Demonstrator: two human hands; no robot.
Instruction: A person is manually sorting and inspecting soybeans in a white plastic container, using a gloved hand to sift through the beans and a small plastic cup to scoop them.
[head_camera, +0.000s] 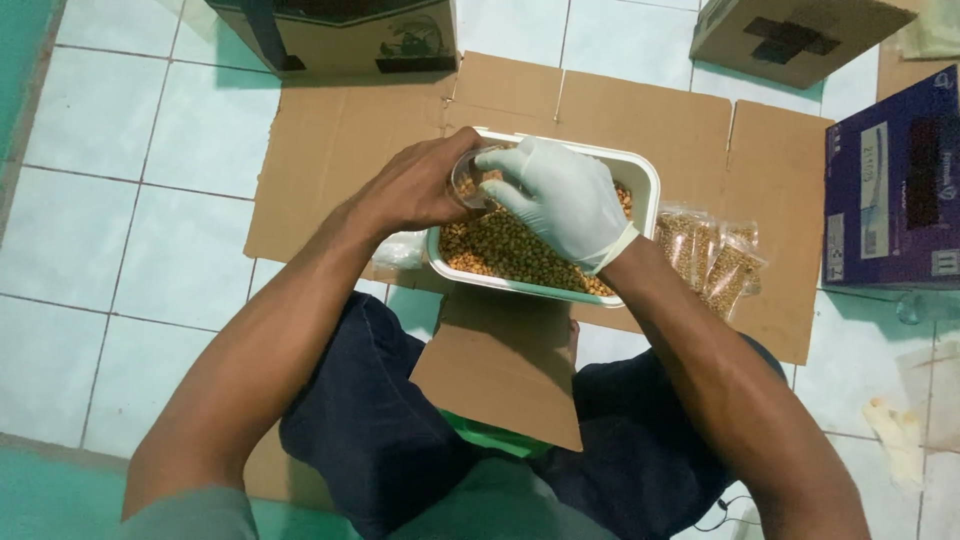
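Head view: the person sits on a tiled floor with a flattened cardboard sheet spread in front, likely to keep the work off the tiles. On it stands a white tub filled with yellowish-brown grains.

The bare left hand is wrapped around a small clear cup, fingers closed on its side, and holds it tilted over the tub's near-left part so that anything spilled falls back among the grains. The right hand, in a pale glove, has its fingers curled together at the cup's mouth, touching the rim; whether they pinch any grains I cannot tell. The glove is probably there to keep the food clean.

Just right of the tub lie several small clear bags filled with the same grains, set within easy reach of the gloved hand. A purple box stands at the right edge, and two brown cartons stand beyond the sheet.
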